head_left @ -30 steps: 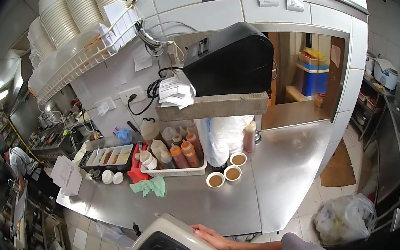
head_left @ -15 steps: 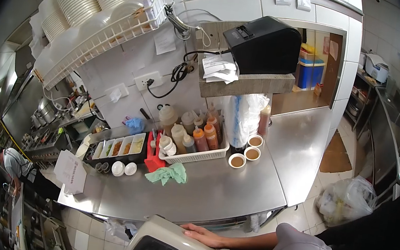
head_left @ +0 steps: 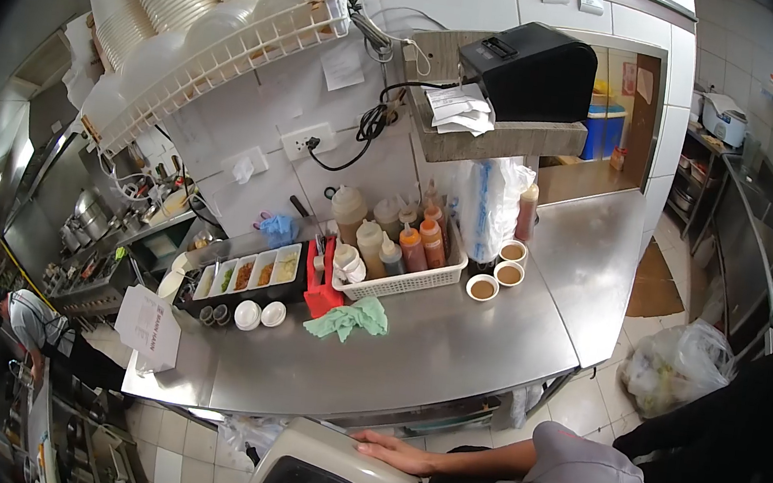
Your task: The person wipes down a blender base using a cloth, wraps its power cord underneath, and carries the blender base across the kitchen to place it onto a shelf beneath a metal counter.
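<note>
My right hand (head_left: 391, 453) lies along the upper right edge of a beige appliance (head_left: 308, 449) at the bottom of the view. The appliance has a black panel with a round centre piece and looks like a blender base. My fingers are nearly straight and pressed against its casing. Part of it is cut off by the frame's lower edge, and what bears its weight is hidden. My left hand does not show. Beyond the appliance runs a steel counter (head_left: 410, 360), with a crumpled green cloth (head_left: 348, 318) near its middle.
A white basket (head_left: 406, 281) of sauce bottles stands against the wall, beside a topping tray (head_left: 252, 273). Several sauce cups (head_left: 482, 287) sit to its right. A white box (head_left: 150, 333) marks the left end. A full plastic bag (head_left: 677, 369) rests on the floor; another person (head_left: 38, 324) stands far left.
The view has turned slightly, so the counter and its contents appear a little farther right. The appliance and my right hand keep nearly the same place in view.
</note>
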`<action>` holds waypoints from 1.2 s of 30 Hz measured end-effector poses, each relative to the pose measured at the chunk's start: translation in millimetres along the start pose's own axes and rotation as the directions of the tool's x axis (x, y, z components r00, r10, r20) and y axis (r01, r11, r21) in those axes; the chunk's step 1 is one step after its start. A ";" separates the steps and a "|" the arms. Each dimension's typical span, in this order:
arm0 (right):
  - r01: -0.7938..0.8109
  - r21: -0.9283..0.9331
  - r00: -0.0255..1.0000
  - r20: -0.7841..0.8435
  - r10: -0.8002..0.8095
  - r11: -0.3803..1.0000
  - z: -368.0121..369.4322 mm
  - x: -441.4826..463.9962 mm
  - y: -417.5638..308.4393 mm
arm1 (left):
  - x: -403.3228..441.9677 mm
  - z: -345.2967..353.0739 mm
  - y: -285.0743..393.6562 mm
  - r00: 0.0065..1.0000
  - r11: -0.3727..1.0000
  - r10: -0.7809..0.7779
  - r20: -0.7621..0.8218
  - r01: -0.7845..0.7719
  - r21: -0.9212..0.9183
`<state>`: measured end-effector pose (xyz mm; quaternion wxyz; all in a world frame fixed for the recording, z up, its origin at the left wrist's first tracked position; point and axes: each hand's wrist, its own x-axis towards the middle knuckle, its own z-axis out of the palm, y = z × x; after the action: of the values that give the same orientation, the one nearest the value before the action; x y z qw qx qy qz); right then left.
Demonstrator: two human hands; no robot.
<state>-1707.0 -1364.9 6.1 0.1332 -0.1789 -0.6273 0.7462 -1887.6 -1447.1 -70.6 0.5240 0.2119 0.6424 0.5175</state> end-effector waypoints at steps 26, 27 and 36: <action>-0.137 0.262 0.950 0.308 0.052 0.955 129.0 249.8 8.1 | -116.6 -215.8 -71.4 0.737 0.778 -0.199 -0.646 -0.282 -0.562; -0.155 0.253 0.941 0.332 0.065 0.955 137.8 266.2 6.8 | -122.7 -223.3 -74.4 0.713 0.758 -0.213 -0.668 -0.310 -0.573; -0.244 0.200 0.864 0.489 0.119 0.949 238.5 384.5 16.7 | -134.2 -314.6 -76.3 0.526 0.615 -0.336 -0.781 -0.506 -0.605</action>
<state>-2156.3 -1417.0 -13.1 -0.0725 -0.0326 -0.5197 0.8507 -2099.4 -1724.3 -104.0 0.1493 -0.2819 0.5031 0.8032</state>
